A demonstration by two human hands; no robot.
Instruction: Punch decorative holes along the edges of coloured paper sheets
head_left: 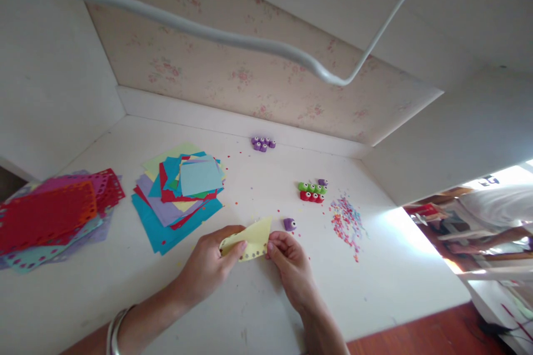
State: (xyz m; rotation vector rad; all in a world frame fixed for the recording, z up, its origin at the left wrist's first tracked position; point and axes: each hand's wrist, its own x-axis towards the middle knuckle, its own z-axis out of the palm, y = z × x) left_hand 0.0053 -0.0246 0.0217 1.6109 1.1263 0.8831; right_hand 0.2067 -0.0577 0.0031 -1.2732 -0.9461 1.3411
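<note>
A yellow sheet of paper point(254, 236), with small holes punched along its lower edge, is bent between my two hands above the white table. My left hand point(210, 260) grips its left end, thumb on top. At its right edge, the thumb and fingers of my right hand point(290, 263) pinch the paper. Just beyond the sheet lies a purple punch point(290, 224) with an eye-like spot. Green punches point(312, 188) and red punches point(311, 197) stand in rows further right, and several purple punches point(262, 144) sit near the wall.
Uncut coloured papers point(202, 177) are piled left of centre. Punched sheets point(50, 216) form another pile at the far left. Paper confetti point(347, 222) lies at the right. A white cable point(233, 39) crosses above. At the far right, a person's arm point(495, 241) shows.
</note>
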